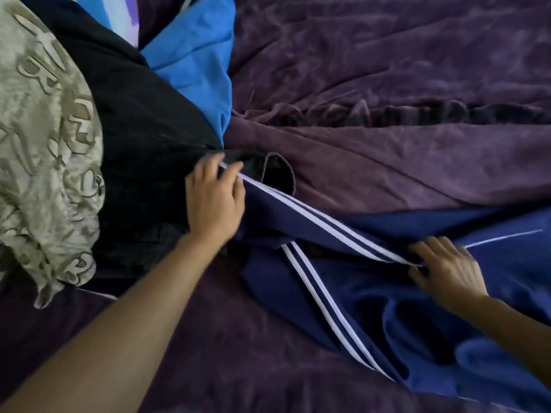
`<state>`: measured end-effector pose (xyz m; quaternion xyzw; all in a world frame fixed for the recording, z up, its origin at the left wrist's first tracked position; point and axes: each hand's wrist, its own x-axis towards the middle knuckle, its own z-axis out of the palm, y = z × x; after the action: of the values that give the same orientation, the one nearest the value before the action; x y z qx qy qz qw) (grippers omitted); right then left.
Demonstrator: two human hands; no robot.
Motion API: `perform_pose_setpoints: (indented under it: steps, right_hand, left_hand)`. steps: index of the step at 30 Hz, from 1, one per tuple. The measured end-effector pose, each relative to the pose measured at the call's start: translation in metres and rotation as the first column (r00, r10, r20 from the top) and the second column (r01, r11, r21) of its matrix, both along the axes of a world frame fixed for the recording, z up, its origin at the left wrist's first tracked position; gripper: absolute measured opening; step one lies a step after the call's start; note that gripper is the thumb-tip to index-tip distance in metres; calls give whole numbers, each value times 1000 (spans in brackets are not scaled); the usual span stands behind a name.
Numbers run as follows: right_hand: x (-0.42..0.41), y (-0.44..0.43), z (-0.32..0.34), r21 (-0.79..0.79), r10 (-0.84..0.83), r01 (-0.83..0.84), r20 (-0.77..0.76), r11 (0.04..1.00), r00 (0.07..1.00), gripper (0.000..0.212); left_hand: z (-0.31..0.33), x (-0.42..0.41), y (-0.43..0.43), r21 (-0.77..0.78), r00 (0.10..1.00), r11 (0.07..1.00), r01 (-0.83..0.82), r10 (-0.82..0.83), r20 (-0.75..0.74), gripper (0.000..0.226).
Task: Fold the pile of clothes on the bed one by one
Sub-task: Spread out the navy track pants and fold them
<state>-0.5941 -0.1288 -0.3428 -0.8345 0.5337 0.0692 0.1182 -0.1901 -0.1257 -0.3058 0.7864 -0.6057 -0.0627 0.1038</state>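
Note:
A navy blue garment [387,317] with white stripes lies rumpled on the purple bed cover [372,84] at the lower right. My left hand [214,198] pinches one striped end of it beside the pile. My right hand [444,269] grips the same striped band further right, fingers curled over the fabric, so the band runs stretched between both hands. The pile of clothes at the left holds a black garment [143,138], a bright blue one [196,55] and a beige patterned one [44,138].
A light striped cloth [119,16] peeks out at the top left behind the pile. The purple cover spreads in wrinkles over the upper right and along the lower middle of the bed.

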Motion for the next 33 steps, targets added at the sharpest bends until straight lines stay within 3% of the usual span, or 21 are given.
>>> perform_pose_setpoints:
  steps: [3, 5, 10, 12, 14, 17, 19, 20, 21, 23, 26, 30, 33]
  right_hand:
    - [17, -13, -2, -6, 35, -35, 18, 999, 999, 52]
    - [30, -18, 0, 47, 79, -82, 72, 996, 994, 50]
    - [32, -2, 11, 196, 103, -136, 172, 971, 980, 35]
    - [23, 2, 15, 206, 67, -100, 159, 973, 985, 30]
    - [19, 1, 18, 170, 61, -92, 179, 981, 982, 34]
    - [24, -6, 27, 163, 71, -102, 185, 981, 980, 37]
    - [26, -17, 34, 148, 54, -82, 180, 986, 982, 36]
    - [26, -24, 37, 137, 38, -64, 190, 988, 981, 35]
    - [27, -33, 41, 119, 17, -43, 212, 992, 977, 33]
    - [33, -57, 49, 62, -39, 24, 253, 998, 967, 25]
    - [51, -113, 55, 15, -132, 132, 191, 991, 973, 22]
    - [82, -172, 61, 27, -210, 208, 120, 978, 970, 42]
    - [94, -156, 65, 13, -198, 199, 185, 980, 963, 49]
  left_hand:
    - [-14, 9, -23, 402, 993, 908, 114, -111, -30, 58]
    - [-17, 8, -21, 516, 986, 842, 160, -165, -36, 74]
    - [-2, 5, 32, 475, 934, 880, 6, 165, -317, 40]
    - [0, 4, 54, 511, 931, 859, 10, 179, -319, 35]
    - [-2, 4, 63, 474, 900, 874, -109, 289, -326, 38]
    - [-4, 7, 49, 490, 709, 796, -356, 572, -413, 66]
    - [-4, 5, 38, 539, 761, 788, -297, 536, -364, 44]
    - [0, 3, 33, 505, 816, 814, -286, 483, -317, 26]
    - [7, 3, 28, 430, 847, 852, -298, 444, -293, 22]
    - [23, 13, 14, 216, 874, 916, -339, 392, -289, 32]
    - [48, 44, -22, -13, 885, 917, -400, 382, -265, 26]
    - [55, 57, -58, 7, 836, 863, -505, 491, -246, 35]
    - [44, 19, -36, -28, 937, 954, -299, 288, -196, 23]
